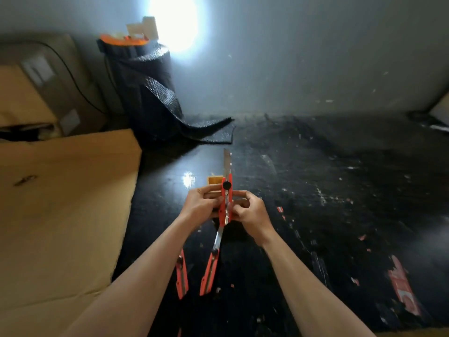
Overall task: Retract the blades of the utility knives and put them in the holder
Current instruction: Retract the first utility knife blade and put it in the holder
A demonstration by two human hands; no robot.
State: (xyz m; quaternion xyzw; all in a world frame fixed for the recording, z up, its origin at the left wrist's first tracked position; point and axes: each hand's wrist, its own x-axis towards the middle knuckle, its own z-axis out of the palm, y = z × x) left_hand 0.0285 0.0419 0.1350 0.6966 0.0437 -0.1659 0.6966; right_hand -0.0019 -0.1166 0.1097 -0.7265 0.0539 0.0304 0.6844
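An orange utility knife stands upright between both hands, its long steel blade extended and pointing away from me. My left hand grips its body from the left and my right hand from the right, fingers at the slider track. A second orange knife lies on the black surface below, blade out toward the hands. A third orange knife lies left of it, partly hidden by my left forearm. A small wooden holder shows just behind my left hand, mostly hidden.
A large cardboard sheet covers the left side. A roll of black textured mat stands at the back, one end spread out on the surface. Paper scraps and a red label lie scattered on the black surface to the right.
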